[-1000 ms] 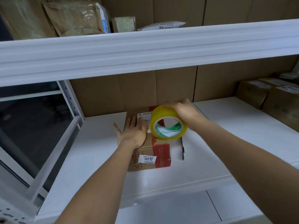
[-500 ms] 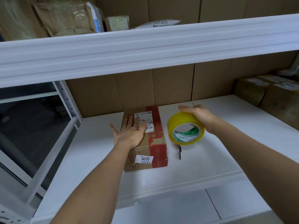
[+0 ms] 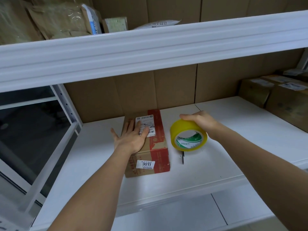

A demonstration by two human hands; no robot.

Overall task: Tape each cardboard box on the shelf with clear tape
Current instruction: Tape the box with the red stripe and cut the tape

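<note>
Now: left grip [image 3: 131,139] flat on cardboard box [image 3: 150,147]; right grip [image 3: 200,120] clasping glossy tape roll [image 3: 188,137]

The single head view looks forward and down from close in front of the shelf [image 3: 216,164], both forearms entering from the bottom edge, an upper shelf [image 3: 150,52] crossing the frame's top.

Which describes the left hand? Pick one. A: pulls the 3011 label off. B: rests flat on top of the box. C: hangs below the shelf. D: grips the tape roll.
B: the left hand lies with straight fingers on the cardboard box, while the right hand holds the tape roll.
</note>
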